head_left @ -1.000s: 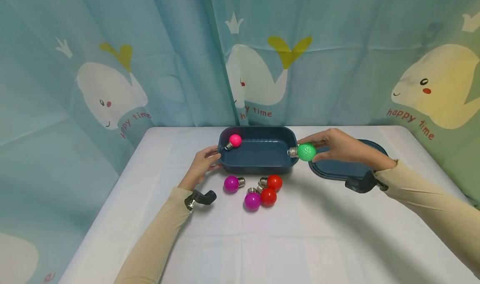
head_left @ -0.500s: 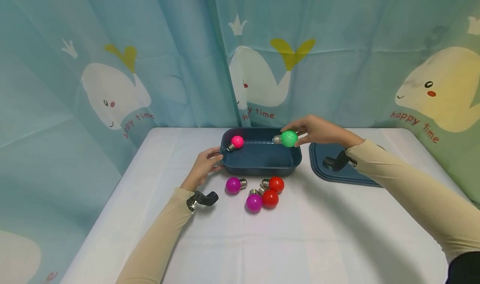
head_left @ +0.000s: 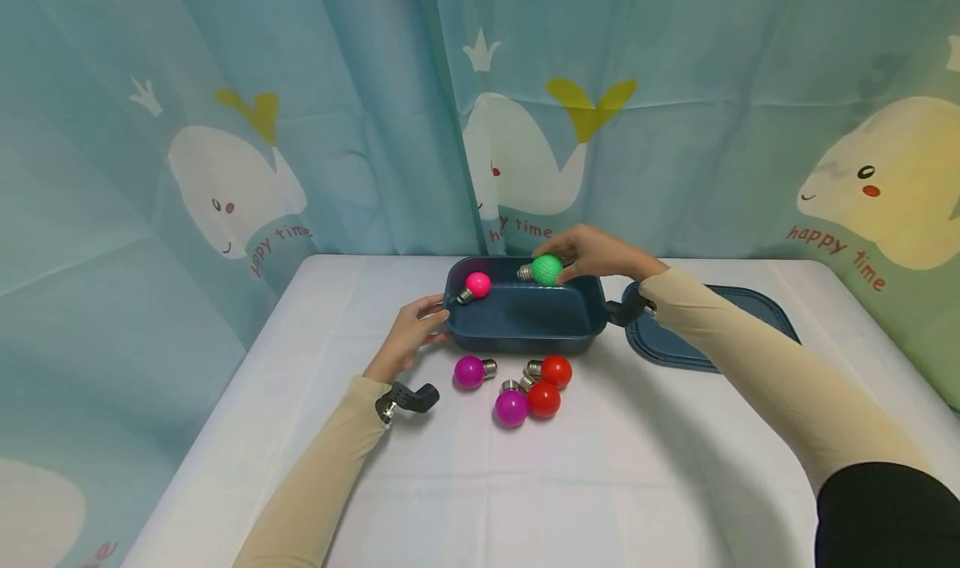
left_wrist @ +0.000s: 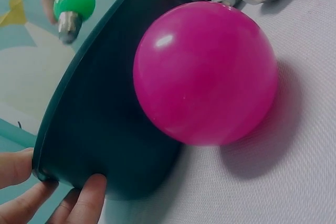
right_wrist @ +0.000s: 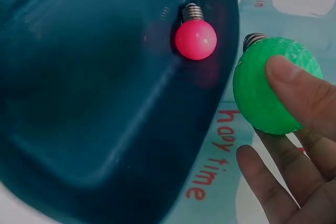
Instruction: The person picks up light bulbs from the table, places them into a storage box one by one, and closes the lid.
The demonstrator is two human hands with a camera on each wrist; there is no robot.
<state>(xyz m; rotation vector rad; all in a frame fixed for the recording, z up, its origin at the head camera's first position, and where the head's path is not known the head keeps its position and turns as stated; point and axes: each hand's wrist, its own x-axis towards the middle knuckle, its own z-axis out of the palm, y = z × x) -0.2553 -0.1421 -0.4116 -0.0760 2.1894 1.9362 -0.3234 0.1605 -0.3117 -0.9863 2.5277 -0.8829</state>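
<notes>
My right hand (head_left: 600, 253) pinches a green textured light bulb (head_left: 547, 270) by its globe, its metal screw base pointing left, above the back part of a dark blue plastic box (head_left: 540, 310). In the right wrist view the thumb presses on the green globe (right_wrist: 252, 93), with fingers behind it. Inside the box at the left lies a pink bulb (head_left: 477, 285). My left hand (head_left: 408, 331) holds the box's left end; in the left wrist view its thumb is at the rim and its fingers (left_wrist: 93, 198) lie against the outer wall.
In front of the box lie two purple bulbs (head_left: 469, 372) and two red bulbs (head_left: 557, 371) on the white tabletop (head_left: 600, 485). A dark blue lid (head_left: 667, 335) lies right of the box, partly under the right forearm. A patterned curtain (head_left: 360, 176) hangs behind.
My right hand has carried the green bulb leftward from the box's right edge to above its back middle. The left hand has kept its hold on the box.
</notes>
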